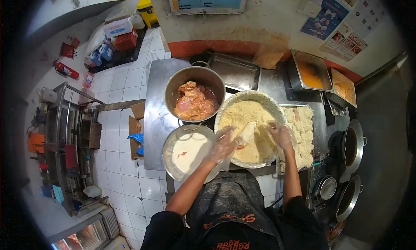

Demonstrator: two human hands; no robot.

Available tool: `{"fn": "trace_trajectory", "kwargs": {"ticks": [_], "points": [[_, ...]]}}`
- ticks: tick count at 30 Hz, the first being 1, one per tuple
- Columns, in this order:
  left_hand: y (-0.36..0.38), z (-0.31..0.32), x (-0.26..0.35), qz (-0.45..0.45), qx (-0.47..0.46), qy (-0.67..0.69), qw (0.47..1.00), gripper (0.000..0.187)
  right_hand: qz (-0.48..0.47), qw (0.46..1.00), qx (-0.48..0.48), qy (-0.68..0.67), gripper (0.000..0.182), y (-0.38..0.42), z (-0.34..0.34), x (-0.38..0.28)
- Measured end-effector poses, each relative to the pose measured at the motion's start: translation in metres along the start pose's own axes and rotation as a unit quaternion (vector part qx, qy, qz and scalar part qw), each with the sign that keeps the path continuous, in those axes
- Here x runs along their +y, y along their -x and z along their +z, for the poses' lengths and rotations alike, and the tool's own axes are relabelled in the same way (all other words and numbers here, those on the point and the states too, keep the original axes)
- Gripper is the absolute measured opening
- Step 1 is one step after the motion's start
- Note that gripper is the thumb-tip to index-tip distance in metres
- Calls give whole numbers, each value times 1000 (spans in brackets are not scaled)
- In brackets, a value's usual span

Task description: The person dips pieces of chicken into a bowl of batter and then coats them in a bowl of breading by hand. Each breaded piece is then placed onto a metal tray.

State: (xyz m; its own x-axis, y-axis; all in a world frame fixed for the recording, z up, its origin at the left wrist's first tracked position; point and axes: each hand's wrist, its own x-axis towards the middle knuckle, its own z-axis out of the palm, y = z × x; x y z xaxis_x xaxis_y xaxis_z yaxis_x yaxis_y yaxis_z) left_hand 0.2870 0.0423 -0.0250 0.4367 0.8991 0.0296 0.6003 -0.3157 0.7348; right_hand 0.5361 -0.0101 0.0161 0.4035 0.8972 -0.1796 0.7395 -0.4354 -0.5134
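A wide metal basin (pixel 281 109) holds pale yellow breading (pixel 247 109). A coated piece of chicken (pixel 248 133) lies in it between my hands, its reddish lower end showing. My left hand (pixel 223 145), in a clear plastic glove, is over the basin's left rim with fingers spread beside the chicken. On the right side, my right hand (pixel 281 136) is also gloved, its fingers apart over the breading and dusted with it. Left of the basin, a bowl of white batter (pixel 189 152) has a small reddish scrap in it. Raw marinated chicken (pixel 194 100) fills part of a deep pot (pixel 170 87).
A tray of breaded pieces (pixel 299 131) adjoins the basin on the right. Behind stand a dark metal tray (pixel 236 72) and a steel container of orange contents (pixel 311 80). Large pans (pixel 353 146) stand at far right. A cardboard box (pixel 135 131) is beside the table's left edge.
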Motion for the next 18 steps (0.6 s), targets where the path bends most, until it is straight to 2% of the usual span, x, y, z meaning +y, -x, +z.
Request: {"fn": "trace_trajectory", "kwargs": {"ticks": [1,2,4,5,7,8,9,10,11,12,13,14,15,16,17,18], "points": [[-16,25,-8,0,27,-37,999,50,-37,997,32,55,51,-17,15,20],[-30,36,-12,-1,31,-40,999,50,-42,997,31,53,51,-36,30,35],[-59,47,-17,43,17,-53,998,59,-12,996,11,90,56,-67,49,45],[-69,58,-14,20,49,-76,996,58,-14,996,8,88,56,-78,54,45],[-80,74,-13,-7,59,-65,996,56,24,986,-138,86,59,-98,64,42],[-81,81,-15,-31,66,-52,996,54,25,986,-142,83,59,-97,66,46],[-83,90,-27,-31,65,-55,996,54,-140,971,-72,179,56,-102,80,63],[-88,97,-45,82,87,-92,989,51,-300,915,4,269,56,-111,95,80],[-90,98,-57,192,107,-127,967,48,-301,916,5,266,56,-121,118,100],[-90,88,-59,190,107,-130,967,48,-268,960,-35,67,53,-132,143,120],[-91,71,-54,120,-4,-86,989,51,-224,962,-74,-135,51,-127,129,97],[-93,58,-46,48,-114,-40,992,53,-161,981,-88,-63,54,-118,102,84],[-93,43,-27,44,-114,-42,992,53,-100,989,-108,19,58,-95,45,32],[-91,22,1,-9,-148,-47,988,50,-44,984,-137,100,63,-70,-18,-26],[-92,2,28,-59,-181,-53,980,49,-49,991,-121,34,64,-73,-12,-25],[-93,-6,41,-107,-211,-58,970,51,-48,991,-122,32,64,-84,8,-16]]}}
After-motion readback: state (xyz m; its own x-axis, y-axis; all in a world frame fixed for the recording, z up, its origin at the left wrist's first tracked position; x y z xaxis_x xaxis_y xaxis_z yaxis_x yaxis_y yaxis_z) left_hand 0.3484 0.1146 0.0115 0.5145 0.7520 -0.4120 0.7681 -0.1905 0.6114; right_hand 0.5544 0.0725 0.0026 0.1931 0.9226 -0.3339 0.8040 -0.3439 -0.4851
